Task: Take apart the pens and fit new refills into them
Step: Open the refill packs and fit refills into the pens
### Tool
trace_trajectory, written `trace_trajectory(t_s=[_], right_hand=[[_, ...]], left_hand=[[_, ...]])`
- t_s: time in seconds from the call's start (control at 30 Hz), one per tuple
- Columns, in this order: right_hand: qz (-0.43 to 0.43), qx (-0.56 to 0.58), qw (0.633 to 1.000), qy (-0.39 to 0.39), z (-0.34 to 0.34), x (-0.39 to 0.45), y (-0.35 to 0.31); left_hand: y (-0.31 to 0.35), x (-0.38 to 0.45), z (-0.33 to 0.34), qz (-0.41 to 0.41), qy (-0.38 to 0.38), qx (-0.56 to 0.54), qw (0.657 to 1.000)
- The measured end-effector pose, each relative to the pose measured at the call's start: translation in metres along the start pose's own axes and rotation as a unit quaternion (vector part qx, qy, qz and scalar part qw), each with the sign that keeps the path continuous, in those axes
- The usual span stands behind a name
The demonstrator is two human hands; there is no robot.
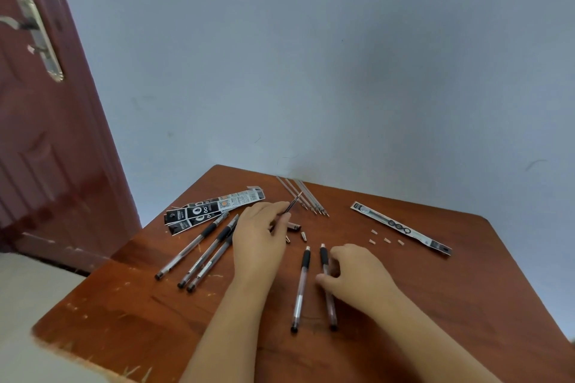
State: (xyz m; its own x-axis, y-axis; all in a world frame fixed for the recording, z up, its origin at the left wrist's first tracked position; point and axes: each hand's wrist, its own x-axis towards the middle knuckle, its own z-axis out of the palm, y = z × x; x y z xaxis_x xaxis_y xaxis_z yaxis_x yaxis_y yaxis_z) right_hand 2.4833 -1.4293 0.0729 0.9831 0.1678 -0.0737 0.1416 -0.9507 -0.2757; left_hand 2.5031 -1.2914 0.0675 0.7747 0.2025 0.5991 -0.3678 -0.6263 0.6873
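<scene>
My left grip (259, 236) pinches a thin dark refill (292, 205) above the scratched reddish-brown wooden tabletop (149, 305), near a row of spare clear refills (306, 197). My right grip (354, 270) curls round a clear pen barrel with a black rubber sleeve (325, 261) lying on the tabletop, beside a matching second barrel (301, 288).

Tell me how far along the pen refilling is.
Partly done. Three clear black-grip pens lie assembled at left, though new refills can't be confirmed. In hand: the left hand pinches a thin dark refill; the right hand grips an open pen barrel. Left: a second barrel and loose metal tips.
</scene>
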Motion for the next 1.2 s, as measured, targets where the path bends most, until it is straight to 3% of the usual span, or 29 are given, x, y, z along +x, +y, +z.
trace_trajectory(t_s=[0.2,0.33,0.47,0.7,0.87,0.97,1.2], right_hand=[[0.074,0.064,0.994,0.045,-0.012,-0.01,0.013],[-0.012,0.115,0.979,0.168,-0.015,-0.025,0.03],[-0.082,0.13,0.955,0.255,-0.002,-0.034,0.048],[-0.091,0.135,0.949,0.27,0.007,-0.027,0.058],[-0.085,0.136,0.949,0.27,0.007,-0.029,0.057],[-0.062,0.142,0.949,0.276,0.005,-0.03,0.058],[-0.039,0.152,0.951,0.268,0.004,-0.03,0.057]], left_hand=[[0.006,-0.003,0.0,0.04,0.004,-0.009,0.999],[0.009,-0.005,0.003,-0.039,0.034,-0.101,0.994],[0.018,-0.007,0.008,-0.142,0.026,-0.225,0.964],[0.023,-0.008,0.014,-0.268,0.034,-0.36,0.893],[0.019,-0.004,0.013,-0.33,0.07,-0.474,0.813],[0.018,-0.004,0.013,-0.341,0.063,-0.483,0.804],[0.022,-0.006,0.015,-0.326,0.045,-0.469,0.819]])
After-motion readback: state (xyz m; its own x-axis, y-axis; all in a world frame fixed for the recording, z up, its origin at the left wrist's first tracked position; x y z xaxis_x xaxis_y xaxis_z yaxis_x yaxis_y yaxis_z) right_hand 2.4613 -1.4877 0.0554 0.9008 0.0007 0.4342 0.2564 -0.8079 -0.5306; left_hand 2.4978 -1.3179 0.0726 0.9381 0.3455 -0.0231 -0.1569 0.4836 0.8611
